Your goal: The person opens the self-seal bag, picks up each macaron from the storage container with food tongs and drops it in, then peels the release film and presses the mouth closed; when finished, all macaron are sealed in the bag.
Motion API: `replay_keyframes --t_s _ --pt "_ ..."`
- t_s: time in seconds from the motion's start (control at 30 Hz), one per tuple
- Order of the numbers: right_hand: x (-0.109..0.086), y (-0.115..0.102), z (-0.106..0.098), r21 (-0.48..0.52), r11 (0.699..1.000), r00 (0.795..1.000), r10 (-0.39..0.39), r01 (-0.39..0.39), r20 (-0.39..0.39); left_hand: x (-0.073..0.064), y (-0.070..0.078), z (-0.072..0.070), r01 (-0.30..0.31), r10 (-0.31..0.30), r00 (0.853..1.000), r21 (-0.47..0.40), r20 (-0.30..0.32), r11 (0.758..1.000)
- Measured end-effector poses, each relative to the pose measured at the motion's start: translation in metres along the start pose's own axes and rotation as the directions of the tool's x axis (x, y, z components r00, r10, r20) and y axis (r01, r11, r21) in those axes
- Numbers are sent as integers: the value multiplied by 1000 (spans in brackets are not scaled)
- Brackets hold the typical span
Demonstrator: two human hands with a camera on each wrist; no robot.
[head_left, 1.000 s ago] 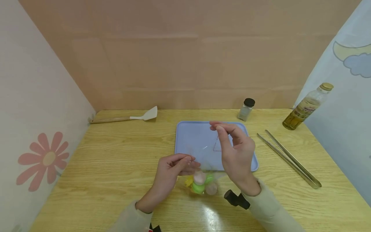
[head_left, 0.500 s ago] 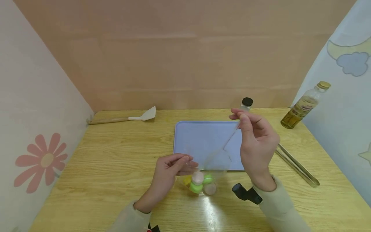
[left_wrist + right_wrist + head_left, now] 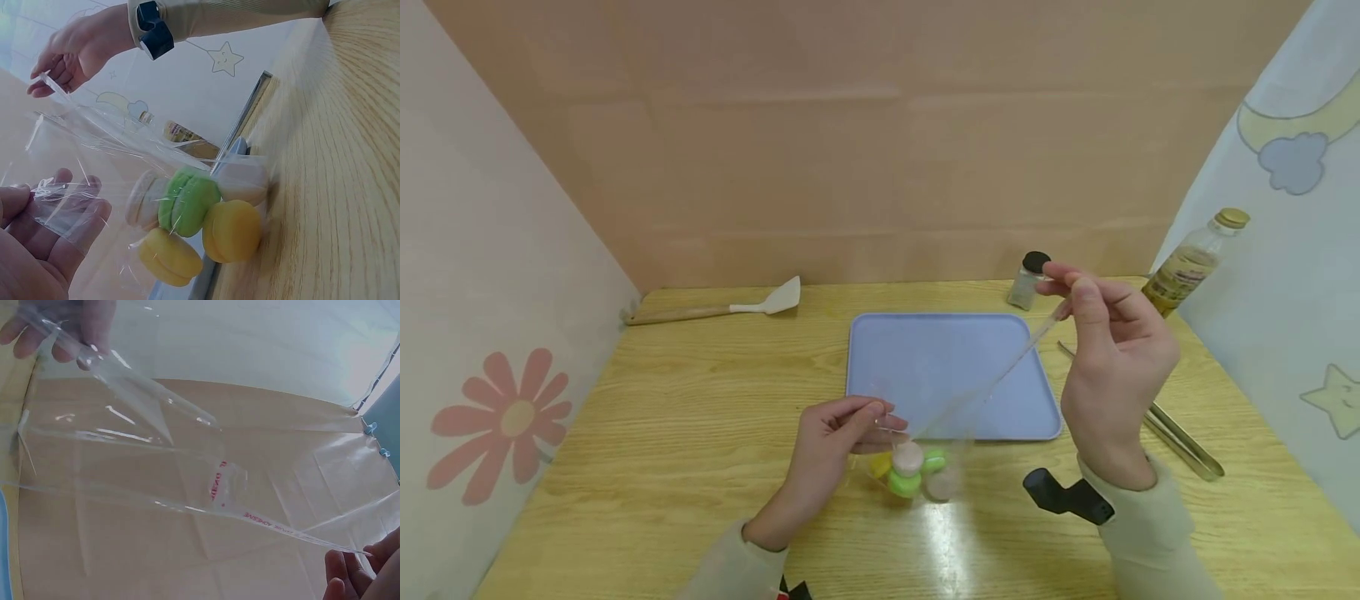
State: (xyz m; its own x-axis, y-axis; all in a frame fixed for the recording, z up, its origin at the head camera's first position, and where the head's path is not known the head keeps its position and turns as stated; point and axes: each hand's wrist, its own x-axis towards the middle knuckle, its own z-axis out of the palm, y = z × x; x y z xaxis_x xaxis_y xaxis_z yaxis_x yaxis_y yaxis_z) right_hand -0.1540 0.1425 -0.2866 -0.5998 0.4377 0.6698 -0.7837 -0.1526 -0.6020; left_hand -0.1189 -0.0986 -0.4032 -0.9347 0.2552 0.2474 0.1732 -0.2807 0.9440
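Note:
My left hand [image 3: 835,437] pinches a clear plastic bag [image 3: 112,140] near its top. Inside are several macarons: a green one [image 3: 187,200], two yellow ones, one of them the front yellow macaron [image 3: 232,231], and pale ones. In the head view the bag hangs between me and the tray, the pale macaron [image 3: 907,457] on top. My right hand [image 3: 1116,367], raised at the right, pinches the end of a thin clear adhesive strip [image 3: 275,526] with red lettering. The strip stretches taut from the bag's edge to those fingertips.
A blue tray [image 3: 940,375] lies behind the bag. Metal tongs [image 3: 1183,442] rest on the right, partly behind my right hand. Farther back stand a small black-capped jar [image 3: 1024,287] and an oil bottle [image 3: 1187,267]. A spatula [image 3: 700,312] lies back left.
My right hand has moved right and slightly up, drawing the strip out longer from the bag. My left hand keeps its pinch on the bag almost in place.

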Motion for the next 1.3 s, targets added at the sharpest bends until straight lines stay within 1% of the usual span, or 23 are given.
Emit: replay_keyframes --t_s 0.1,0.23,0.43,0.63,0.9,1.0,1.13,1.3 --pt "1 -3 0 39 999 1000 0 0 -7 0 1 0 7 -7 1000 1 -5 1000" --pt "3 -5 0 96 995 1000 -19 20 -10 0 2 0 22 -22 1000 14 -18 1000" --pt "8 -7 -2 187 982 998 -2 13 -56 0 2 0 30 -29 999 29 -23 999" --pt "14 -7 -6 214 977 997 8 8 -74 0 2 -1 31 -30 999 33 -29 999" --pt "24 -8 -9 202 979 994 14 9 -111 0 4 -1 34 -34 999 -4 -20 999" --pt "26 -9 -11 192 981 994 23 -2 -110 -1 4 -1 40 -41 999 -9 -26 999" --pt "24 -4 -14 127 991 998 40 -32 -55 -1 4 -1 36 -36 999 -9 -33 999" --pt "16 11 -25 32 996 996 85 -86 26 0 6 0 26 -27 999 -5 -27 1000"
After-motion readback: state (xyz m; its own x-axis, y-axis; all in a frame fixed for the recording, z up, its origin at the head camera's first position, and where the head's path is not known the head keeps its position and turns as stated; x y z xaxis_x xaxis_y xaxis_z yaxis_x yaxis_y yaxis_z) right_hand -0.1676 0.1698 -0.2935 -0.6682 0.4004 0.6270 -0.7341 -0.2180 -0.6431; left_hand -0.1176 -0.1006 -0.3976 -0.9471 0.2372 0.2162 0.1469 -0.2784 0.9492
